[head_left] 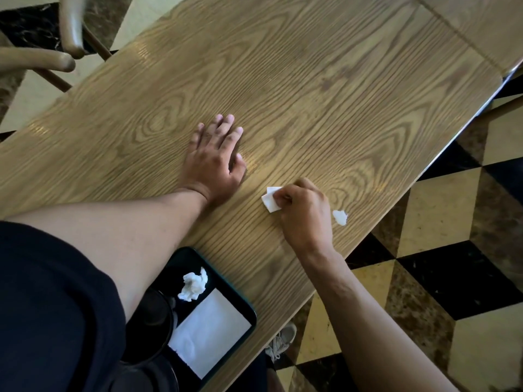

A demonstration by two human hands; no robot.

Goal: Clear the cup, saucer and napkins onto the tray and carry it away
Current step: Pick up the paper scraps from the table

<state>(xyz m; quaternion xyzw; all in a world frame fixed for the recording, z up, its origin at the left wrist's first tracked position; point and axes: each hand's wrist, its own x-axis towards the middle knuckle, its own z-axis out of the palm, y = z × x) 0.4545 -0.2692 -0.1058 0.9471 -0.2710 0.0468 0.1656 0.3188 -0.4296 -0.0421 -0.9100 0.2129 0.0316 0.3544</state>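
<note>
- Head view: the right hand [304, 212] pinches a small folded napkin [271, 200] against the wooden bench [325, 89], fingers [280, 197] closed narrowly on its right edge.
- The left hand [216, 157] lies flat and spread on the bench, holding nothing.
- A crumpled scrap [340, 217] sits just right of the right hand, near the bench edge.
- The dark tray [237, 292], at the near edge, carries a crumpled napkin [193, 284], a flat napkin [208, 331] and a dark round shape, probably the cup and saucer, mostly hidden under the left forearm.
- The paper looks light, soft and easily torn; a gentle pinch at a corner or fold should lift it.
</note>
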